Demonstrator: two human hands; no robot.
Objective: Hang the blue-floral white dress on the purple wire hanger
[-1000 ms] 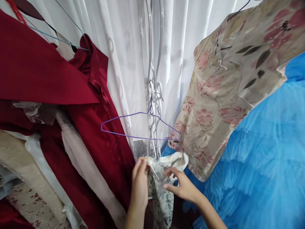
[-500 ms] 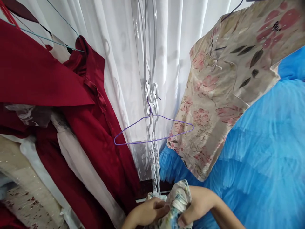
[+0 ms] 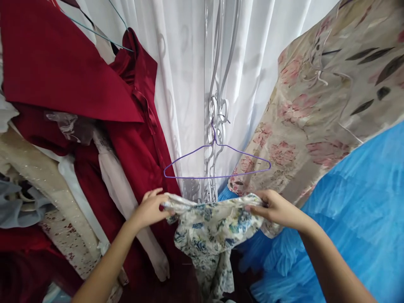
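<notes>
A small white garment with a blue flower print hangs stretched between my two hands. My left hand pinches its left top edge and my right hand pinches its right top edge. Both hands are closed on the cloth. Just above the garment an empty purple wire hanger hangs by its hook from a white metal scroll grille in front of a white curtain.
Dark red dresses and pale garments hang at the left. A beige dress with pink flowers hangs at the right over a bright blue tulle skirt.
My hands rose from the bottom edge and moved apart, spreading the bunched floral garment wide below the hanger. The hanger has swung level. The view shifted left.
</notes>
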